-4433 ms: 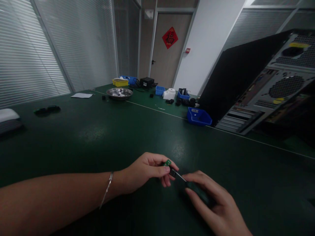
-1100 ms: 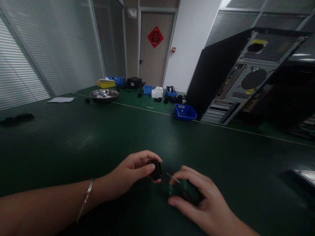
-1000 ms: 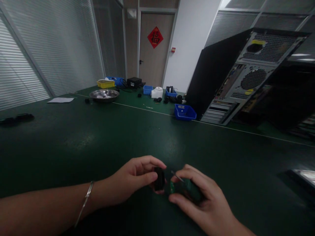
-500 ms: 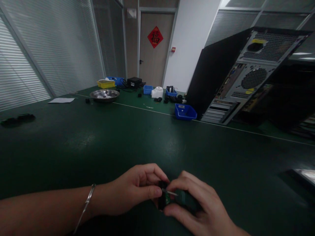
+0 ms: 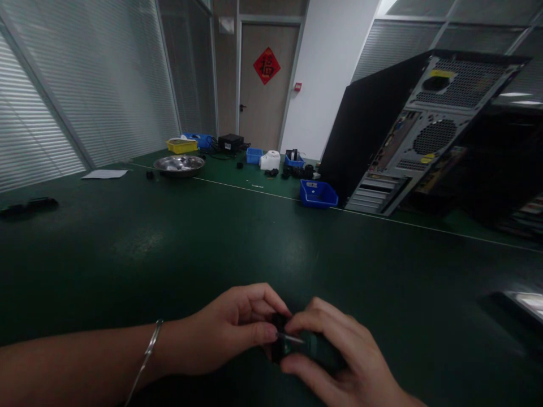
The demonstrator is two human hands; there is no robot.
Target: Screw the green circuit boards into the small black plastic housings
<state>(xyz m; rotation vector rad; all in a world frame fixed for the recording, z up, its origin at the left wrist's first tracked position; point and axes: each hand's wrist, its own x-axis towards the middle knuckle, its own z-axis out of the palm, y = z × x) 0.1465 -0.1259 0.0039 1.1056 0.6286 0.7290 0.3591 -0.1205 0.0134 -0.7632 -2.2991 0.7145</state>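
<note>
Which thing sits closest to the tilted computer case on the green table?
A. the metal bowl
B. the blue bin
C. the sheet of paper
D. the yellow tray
B: the blue bin lies right beside the foot of the computer case, while the metal bowl, the paper and the yellow tray are all far off to the left on the table.
</note>
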